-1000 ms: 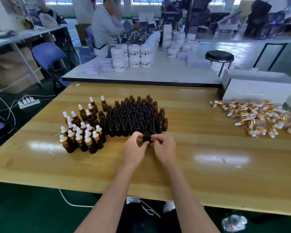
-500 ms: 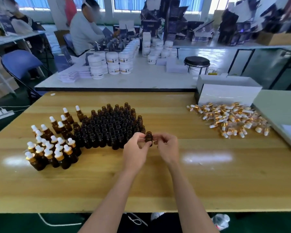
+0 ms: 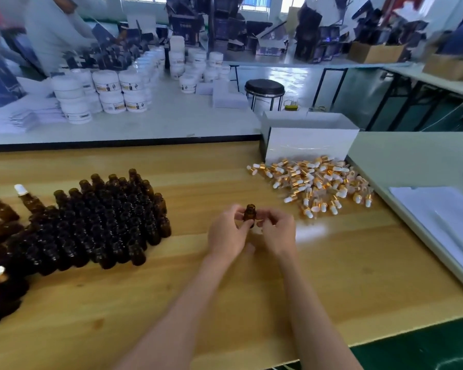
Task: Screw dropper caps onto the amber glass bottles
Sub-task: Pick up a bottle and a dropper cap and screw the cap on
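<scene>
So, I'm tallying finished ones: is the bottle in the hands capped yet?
Uncapped. The amber bottle, held upright between the left hand and the right hand, shows a bare open neck with nothing screwed on.

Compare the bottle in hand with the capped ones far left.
The held bottle has a bare open neck; the capped bottles wear white-bulb droppers. The held bottle is lifted, pinched by the left hand, right hand alongside; the capped bottles stand on the table. Both are small amber glass.

One wide-angle camera, worn on the head, looks forward and down from above and behind the left grip (image 3: 229, 233) and right grip (image 3: 277, 232), close over the counter (image 3: 251, 303); beyond the grips the room (image 3: 332, 36) seems blurred, edges bending.
</scene>
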